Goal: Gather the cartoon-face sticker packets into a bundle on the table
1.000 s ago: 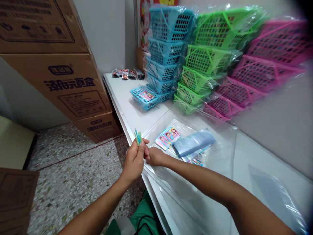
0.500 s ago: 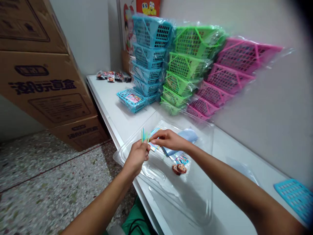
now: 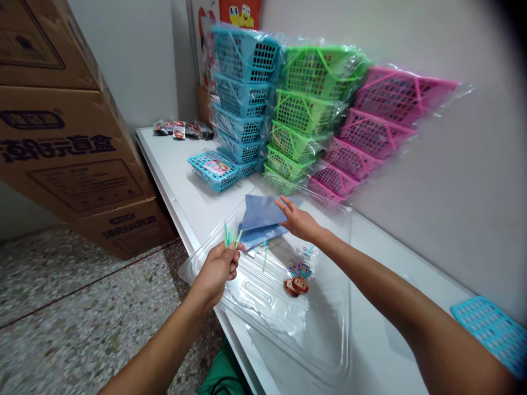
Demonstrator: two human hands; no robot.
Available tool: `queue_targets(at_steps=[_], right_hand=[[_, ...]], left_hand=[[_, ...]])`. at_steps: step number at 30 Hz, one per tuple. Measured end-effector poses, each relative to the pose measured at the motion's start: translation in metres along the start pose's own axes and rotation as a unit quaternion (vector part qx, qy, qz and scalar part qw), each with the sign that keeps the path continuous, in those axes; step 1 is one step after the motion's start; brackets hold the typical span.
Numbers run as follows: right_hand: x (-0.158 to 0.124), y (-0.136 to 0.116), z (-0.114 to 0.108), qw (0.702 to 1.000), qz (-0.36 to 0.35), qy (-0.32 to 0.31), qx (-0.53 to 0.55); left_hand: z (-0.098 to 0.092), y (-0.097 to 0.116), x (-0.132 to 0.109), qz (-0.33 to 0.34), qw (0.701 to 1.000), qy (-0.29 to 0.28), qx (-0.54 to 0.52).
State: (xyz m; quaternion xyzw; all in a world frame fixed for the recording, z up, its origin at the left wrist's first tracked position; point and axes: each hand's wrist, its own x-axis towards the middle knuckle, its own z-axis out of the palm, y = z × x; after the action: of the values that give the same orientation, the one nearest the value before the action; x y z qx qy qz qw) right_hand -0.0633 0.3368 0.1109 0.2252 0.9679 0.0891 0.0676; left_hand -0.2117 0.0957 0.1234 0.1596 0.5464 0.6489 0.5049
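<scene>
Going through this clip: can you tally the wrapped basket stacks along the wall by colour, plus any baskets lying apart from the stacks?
Blue stack: 1
Green stack: 1
Pink stack: 1
Loose blue baskets: 2, one beside the blue stack and one at the right edge of the view
Total: 5

Three basket stacks — blue stack (image 3: 242, 82), green stack (image 3: 308, 104), pink stack (image 3: 370, 134) — one clear tray (image 3: 325, 334), one blue sheet (image 3: 259, 214).

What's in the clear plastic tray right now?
A cartoon monkey-face packet, a loose green stick, and a pale blue plastic sheet stack touched by the right hand. The sheets cover most of whatever lies beneath.
</scene>
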Motion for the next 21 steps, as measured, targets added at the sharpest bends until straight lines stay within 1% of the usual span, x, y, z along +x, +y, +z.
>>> queue_targets(at_steps=[2, 4, 7, 11, 15, 19, 21], right_hand=[[-0.002, 0.003, 0.002, 1.0, 0.008, -0.014, 0.011], [-0.007, 0.0, 0.011, 0.998, -0.028, -0.057, 0.018], [-0.009, -0.013, 0.027, 0.99, -0.094, -0.1, 0.031], [0.003, -0.034, 0.043, 0.986, -0.119, -0.114, 0.037], [0.012, -0.047, 0.043, 0.981, -0.145, -0.12, 0.055], [0.008, -0.058, 0.038, 0.967, -0.2, -0.131, 0.089], [0.007, -0.066, 0.038, 0.96, -0.216, -0.146, 0.101]], left_hand=[[0.0, 0.001, -0.001, 0.004, 1.0, 0.005, -0.005], [0.0, 0.001, -0.001, 0.008, 1.0, 0.011, -0.016], [0.0, 0.001, 0.0, 0.006, 0.999, 0.016, -0.028], [0.0, -0.001, 0.001, -0.01, 1.0, 0.001, -0.018], [0.0, -0.001, 0.001, -0.013, 0.999, 0.0, -0.029], [0.0, 0.002, 0.003, -0.011, 0.999, 0.01, -0.045], [0.001, 0.002, 0.003, -0.015, 0.998, 0.016, -0.05]])
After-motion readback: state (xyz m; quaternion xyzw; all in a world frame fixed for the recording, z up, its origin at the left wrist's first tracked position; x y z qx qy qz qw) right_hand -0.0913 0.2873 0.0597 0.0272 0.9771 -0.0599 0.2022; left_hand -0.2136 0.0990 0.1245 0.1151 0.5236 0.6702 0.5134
